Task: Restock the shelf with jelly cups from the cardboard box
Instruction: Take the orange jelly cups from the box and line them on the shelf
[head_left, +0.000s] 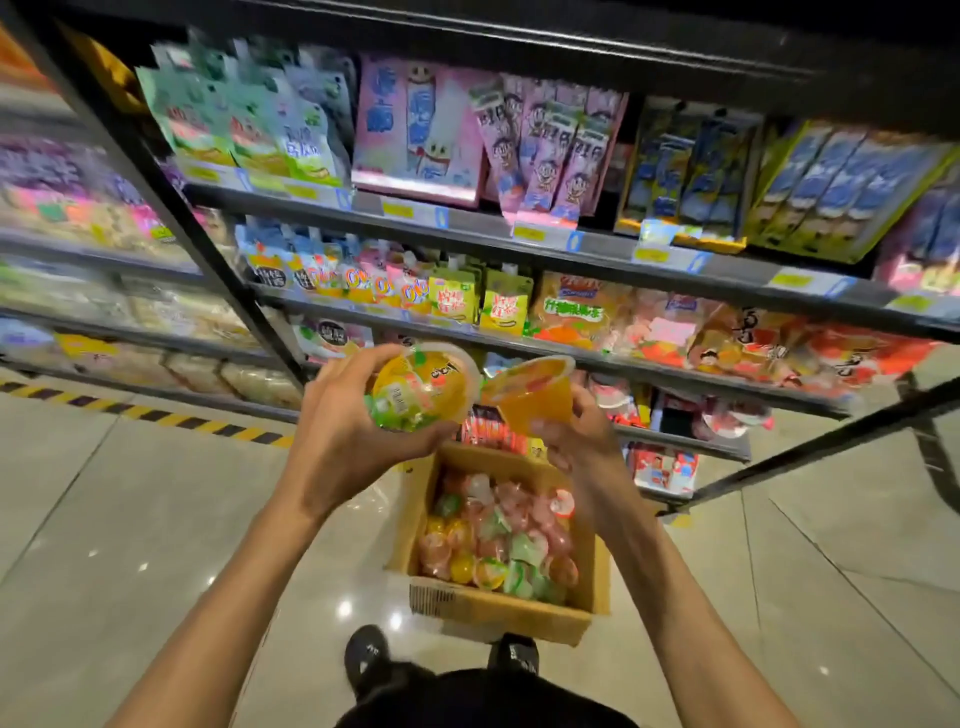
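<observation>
While the box (498, 616) stands open on the floor (130, 519), two jelly cups are held up in front of the shelf (613, 249). The left cup (421, 387) is gripped by the left hand (340, 431), whose fingers are curled round its side and base, and its printed lid is turned toward the camera. The right cup (530, 397), orange, is pinched near its base by the right hand (576, 439) and is tilted, rim up and to the left. The two rims are held just beside each other; whether they touch cannot be told. Both cups are held above the far end of the box, which is filled with loose cups (493, 535) of mixed colours. The box is set just before the lowest shelf level, with black shoes (366, 654) at its near end.
</observation>
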